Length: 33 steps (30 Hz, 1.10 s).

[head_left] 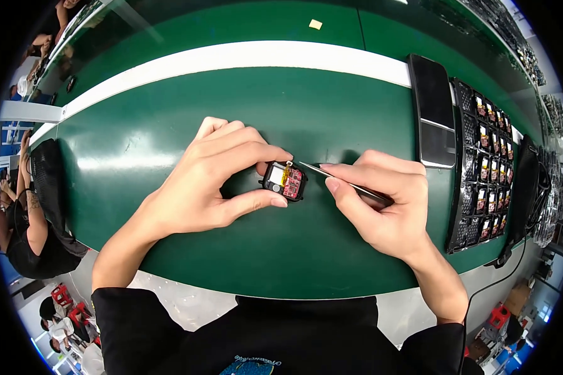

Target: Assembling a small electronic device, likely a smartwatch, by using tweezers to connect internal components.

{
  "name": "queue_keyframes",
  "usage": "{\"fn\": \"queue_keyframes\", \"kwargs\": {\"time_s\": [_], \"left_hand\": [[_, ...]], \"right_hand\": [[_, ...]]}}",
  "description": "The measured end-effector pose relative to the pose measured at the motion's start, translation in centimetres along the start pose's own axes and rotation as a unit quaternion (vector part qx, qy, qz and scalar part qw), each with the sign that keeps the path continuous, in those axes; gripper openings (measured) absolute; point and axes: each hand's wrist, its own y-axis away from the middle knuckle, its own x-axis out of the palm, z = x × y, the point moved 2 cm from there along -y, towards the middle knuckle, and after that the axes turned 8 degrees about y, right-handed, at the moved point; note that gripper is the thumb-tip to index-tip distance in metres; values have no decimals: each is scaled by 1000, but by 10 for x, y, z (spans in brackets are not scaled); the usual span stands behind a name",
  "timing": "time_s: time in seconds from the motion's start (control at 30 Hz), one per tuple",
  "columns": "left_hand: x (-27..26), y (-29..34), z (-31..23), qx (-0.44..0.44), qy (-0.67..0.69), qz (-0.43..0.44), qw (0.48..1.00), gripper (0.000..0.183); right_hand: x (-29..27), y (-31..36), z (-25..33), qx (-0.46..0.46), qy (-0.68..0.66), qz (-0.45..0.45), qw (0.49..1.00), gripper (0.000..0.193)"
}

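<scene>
Our left hand (209, 178) holds a little black case (292, 197) with a red board (294, 182) inside, over the green table (231, 269). Our right hand (388, 203) pinches thin tweezers (370, 195), their tip by the case's far right corner. On the right we have a flat black thing (433, 103), then a black tray (466, 234) with rows of little parts (484, 167).

green tabletop (356, 100), grey floor (181, 297), red stools (499, 316)

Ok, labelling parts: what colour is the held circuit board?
The circuit board is mostly red; head view.
</scene>
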Motion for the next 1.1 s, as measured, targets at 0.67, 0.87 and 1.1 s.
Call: {"fn": "queue_keyframes", "kwargs": {"time_s": [0.67, 0.87, 1.1], "left_hand": [[1, 0, 7, 17, 3, -13, 1000, 61], [2, -2, 2, -2, -11, -29, 1000, 61], [2, -2, 2, -4, -25, -25, 999, 61]], "right_hand": [[10, -4, 5, -26, 43, 18, 999, 16], [5, 0, 6, -25, 55, 5, 998, 20], [10, 2, 6, -107, 135, -41, 984, 28]]}}
